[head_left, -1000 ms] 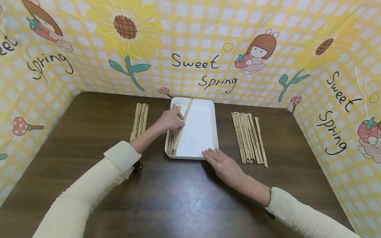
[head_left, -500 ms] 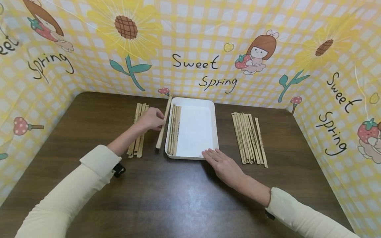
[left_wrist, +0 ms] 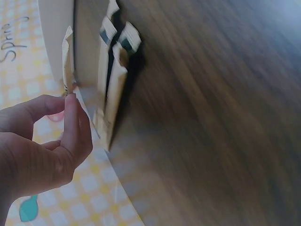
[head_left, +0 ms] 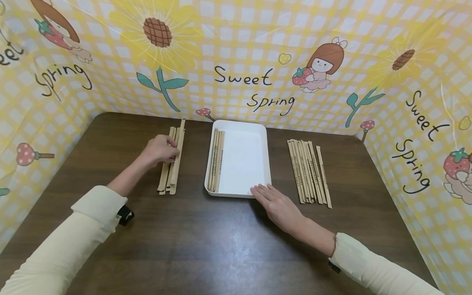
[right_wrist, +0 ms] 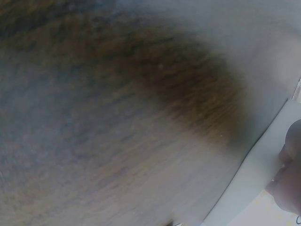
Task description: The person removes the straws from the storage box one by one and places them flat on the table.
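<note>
Yellow checked cloth [head_left: 239, 37] with "Sweet Spring" printed on it wraps the back and sides of a dark wood table [head_left: 217, 246], and it's basically one person, a white tray [head_left: 243, 159] and a bunch of slim tan sticks. Looks like a job midway to me: one batch in the tray [head_left: 216, 159] sits lined up along its left wall, while a left pile [head_left: 163, 180] and a right pile [head_left: 304, 172] lie on the wood either side. One stick isn't set down yet, and I can't tell from this which group it counts with

That's the held stick [head_left: 181, 135], pinched between thumb and fingertips of the left hand [head_left: 160, 148], at the right edge of the left pile. The left wrist view makes it look lifted clear, though I can't see its near end there. Its long axis runs away from the person, far end leaning a bit right, roughly like the pile beside it. Tray ones point about the same way; the right pile slants the opposite way, far ends leaning left

Right hand [head_left: 280, 209] isn't gripping anything, just straight fingers resting on the tray's near right corner
</note>
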Action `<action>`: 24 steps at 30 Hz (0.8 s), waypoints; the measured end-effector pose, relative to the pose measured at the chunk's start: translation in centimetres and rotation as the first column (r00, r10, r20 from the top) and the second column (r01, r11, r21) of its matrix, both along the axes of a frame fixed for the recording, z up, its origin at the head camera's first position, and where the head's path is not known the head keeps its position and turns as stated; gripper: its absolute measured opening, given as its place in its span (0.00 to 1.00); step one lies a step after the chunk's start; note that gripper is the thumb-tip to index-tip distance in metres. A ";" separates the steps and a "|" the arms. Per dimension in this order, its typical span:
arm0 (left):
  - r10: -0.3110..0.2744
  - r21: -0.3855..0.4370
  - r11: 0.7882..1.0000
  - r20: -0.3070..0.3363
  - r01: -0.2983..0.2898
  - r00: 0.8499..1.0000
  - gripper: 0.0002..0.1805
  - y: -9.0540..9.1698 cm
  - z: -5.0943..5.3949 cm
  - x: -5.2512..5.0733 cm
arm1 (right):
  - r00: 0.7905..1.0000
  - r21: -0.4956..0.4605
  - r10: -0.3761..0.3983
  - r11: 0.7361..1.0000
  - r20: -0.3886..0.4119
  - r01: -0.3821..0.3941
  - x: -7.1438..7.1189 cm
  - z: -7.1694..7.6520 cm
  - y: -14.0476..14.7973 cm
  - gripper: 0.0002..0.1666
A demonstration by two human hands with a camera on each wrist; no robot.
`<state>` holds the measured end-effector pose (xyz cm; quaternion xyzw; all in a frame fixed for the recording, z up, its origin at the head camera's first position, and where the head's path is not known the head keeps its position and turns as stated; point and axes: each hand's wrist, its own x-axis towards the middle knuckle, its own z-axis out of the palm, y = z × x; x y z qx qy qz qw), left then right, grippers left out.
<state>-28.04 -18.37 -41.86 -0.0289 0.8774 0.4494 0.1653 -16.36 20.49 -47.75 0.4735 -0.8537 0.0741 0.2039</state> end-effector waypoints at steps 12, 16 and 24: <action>0.027 0.003 1.000 0.039 -0.027 0.999 0.20 -2.6 -0.7 0.2 | 1.000 -0.001 -0.001 1.000 -0.005 0.001 0.0 0.1 -0.1 0.32; 0.028 -0.001 1.000 0.047 -0.028 0.998 0.18 -3.3 -1.0 0.2 | 1.000 -0.003 0.000 1.000 -0.004 0.000 0.0 0.1 -0.1 0.32; 0.008 -0.016 1.000 0.059 -0.007 0.998 0.18 -3.7 -1.3 0.5 | 1.000 -0.007 0.000 1.000 -0.006 0.000 0.0 0.0 -0.1 0.32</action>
